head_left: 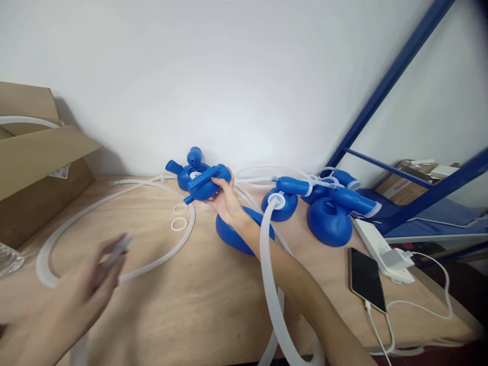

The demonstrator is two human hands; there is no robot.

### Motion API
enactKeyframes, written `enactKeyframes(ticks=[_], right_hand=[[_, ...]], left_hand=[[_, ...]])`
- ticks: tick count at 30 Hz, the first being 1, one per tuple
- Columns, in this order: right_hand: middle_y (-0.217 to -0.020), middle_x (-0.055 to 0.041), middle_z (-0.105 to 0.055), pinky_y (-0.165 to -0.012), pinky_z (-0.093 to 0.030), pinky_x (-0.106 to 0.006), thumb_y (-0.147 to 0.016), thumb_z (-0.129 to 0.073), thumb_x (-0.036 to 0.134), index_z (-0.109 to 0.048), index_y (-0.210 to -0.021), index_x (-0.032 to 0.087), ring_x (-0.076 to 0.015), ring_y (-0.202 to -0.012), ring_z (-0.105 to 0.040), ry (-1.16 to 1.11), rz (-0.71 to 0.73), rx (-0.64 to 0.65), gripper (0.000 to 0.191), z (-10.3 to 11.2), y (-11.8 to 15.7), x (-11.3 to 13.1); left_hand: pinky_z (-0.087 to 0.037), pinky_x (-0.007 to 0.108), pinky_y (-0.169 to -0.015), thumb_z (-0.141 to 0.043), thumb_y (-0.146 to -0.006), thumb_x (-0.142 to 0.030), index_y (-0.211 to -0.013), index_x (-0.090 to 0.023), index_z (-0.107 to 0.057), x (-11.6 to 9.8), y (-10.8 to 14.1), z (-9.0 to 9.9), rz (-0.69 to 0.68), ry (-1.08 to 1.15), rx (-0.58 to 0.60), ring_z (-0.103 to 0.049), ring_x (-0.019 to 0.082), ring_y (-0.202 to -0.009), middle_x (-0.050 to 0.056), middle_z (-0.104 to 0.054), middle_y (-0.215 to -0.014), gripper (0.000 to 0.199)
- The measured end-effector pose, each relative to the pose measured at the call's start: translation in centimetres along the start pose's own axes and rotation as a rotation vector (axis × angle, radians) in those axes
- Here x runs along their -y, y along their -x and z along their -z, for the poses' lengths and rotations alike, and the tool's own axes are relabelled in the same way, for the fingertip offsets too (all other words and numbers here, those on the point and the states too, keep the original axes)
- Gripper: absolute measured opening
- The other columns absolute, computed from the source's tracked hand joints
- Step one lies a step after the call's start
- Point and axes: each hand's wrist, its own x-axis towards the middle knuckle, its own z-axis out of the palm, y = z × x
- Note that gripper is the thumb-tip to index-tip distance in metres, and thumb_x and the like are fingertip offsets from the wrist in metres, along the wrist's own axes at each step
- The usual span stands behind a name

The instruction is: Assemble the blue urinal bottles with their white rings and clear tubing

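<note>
My right hand is closed round a blue plastic piece with a short spout, held above the back middle of the table. At the lower left, my left hand is blurred, its fingers pinching a small pale translucent part. Two white rings lie between my hands, inside a loop of clear hose. A blue bottle stands just behind the held piece. Under my right forearm sits a rounded blue container, partly hidden.
Blue bottles with hoses stand at the right. A ribbed hose crosses my right forearm. A phone and power strip lie near the right edge. An open cardboard box occupies the left, and a blue metal frame rises at the right.
</note>
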Motion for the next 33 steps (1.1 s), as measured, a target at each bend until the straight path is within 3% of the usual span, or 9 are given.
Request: enactKeyframes(ticks=[2,6,11,14,18,23,28,33], right_hand=[[-0.110,0.0061,-0.070,-0.080,-0.069,-0.047,-0.072,-0.082,0.034,-0.047,-0.119,0.036,-0.0218,-0.097,-0.073,0.012,0.065,-0.014,0.059,0.0,0.3,0.8],[-0.094,0.0070,-0.067,-0.076,-0.068,-0.040,-0.076,-0.080,0.039,-0.047,-0.105,0.031,-0.0186,-0.087,-0.071,0.027,0.210,-0.022,0.046,0.2,0.5,2.7],[-0.099,0.0053,-0.066,-0.077,-0.065,-0.035,-0.075,-0.083,0.037,-0.049,-0.105,0.031,-0.0170,-0.089,-0.067,0.097,0.366,-0.056,0.046,1.4,1.0,5.0],[-0.097,0.0058,-0.063,-0.077,-0.062,-0.030,-0.074,-0.083,0.034,-0.049,-0.104,0.030,-0.0152,-0.089,-0.065,0.134,0.427,-0.055,0.045,2.1,1.4,5.7],[-0.096,0.0065,-0.062,-0.078,-0.060,-0.028,-0.078,-0.079,0.035,-0.048,-0.108,0.032,-0.0138,-0.087,-0.065,0.141,0.480,-0.058,0.044,2.4,1.6,5.7],[-0.091,0.0079,-0.061,-0.072,-0.058,-0.026,-0.076,-0.079,0.034,-0.044,-0.112,0.034,-0.0134,-0.081,-0.063,0.171,0.453,-0.040,0.050,2.5,1.7,5.3],[-0.104,0.0020,-0.070,-0.085,-0.061,-0.038,-0.071,-0.083,0.040,-0.043,-0.117,0.034,-0.0215,-0.096,-0.071,0.224,0.453,0.015,0.061,2.0,2.2,5.3],[-0.099,-0.0008,-0.074,-0.084,-0.063,-0.050,-0.058,-0.087,0.068,-0.044,-0.124,0.035,-0.0306,-0.103,-0.074,0.226,0.328,0.100,0.085,0.9,2.7,5.7]], left_hand=[[-0.053,0.031,-0.063,-0.049,-0.099,-0.058,-0.129,-0.028,-0.057,-3.3,-2.9,-1.4,-0.069,0.014,0.041,-0.070,0.021,-0.064,0.003,-0.079,-0.098,0.042],[-0.044,0.030,-0.059,-0.051,-0.096,-0.057,-0.113,-0.024,-0.065,-8.9,-9.0,-3.0,-0.293,-0.040,-0.077,-0.069,0.024,-0.064,0.005,-0.079,-0.090,0.040],[-0.035,0.030,-0.058,-0.044,-0.103,-0.055,-0.101,-0.022,-0.071,-11.3,-12.7,-3.8,-0.563,-0.136,-0.185,-0.064,0.023,-0.063,0.006,-0.073,-0.078,0.042],[-0.034,0.031,-0.058,-0.041,-0.105,-0.053,-0.109,-0.021,-0.072,-11.9,-13.4,-4.7,-0.618,-0.114,-0.153,-0.061,0.022,-0.059,0.006,-0.072,-0.078,0.045],[-0.041,0.030,-0.065,-0.039,-0.106,-0.053,-0.118,-0.020,-0.068,-12.4,-13.6,-5.8,-0.582,-0.033,-0.095,-0.067,0.024,-0.073,0.007,-0.073,-0.087,0.045],[-0.039,0.029,-0.059,-0.036,-0.106,-0.050,-0.104,-0.023,-0.062,-12.6,-13.5,-6.3,-0.450,0.062,0.063,-0.062,0.023,-0.066,0.003,-0.066,-0.077,0.038],[-0.040,0.031,-0.058,-0.037,-0.101,-0.049,-0.091,-0.023,-0.055,-13.0,-13.4,-6.0,-0.427,0.192,0.123,-0.059,0.023,-0.061,0.002,-0.059,-0.069,0.033],[-0.041,0.030,-0.057,-0.037,-0.102,-0.050,-0.093,-0.022,-0.055,-13.5,-12.7,-5.8,-0.398,0.334,0.188,-0.054,0.019,-0.054,-0.002,-0.055,-0.062,0.034]])
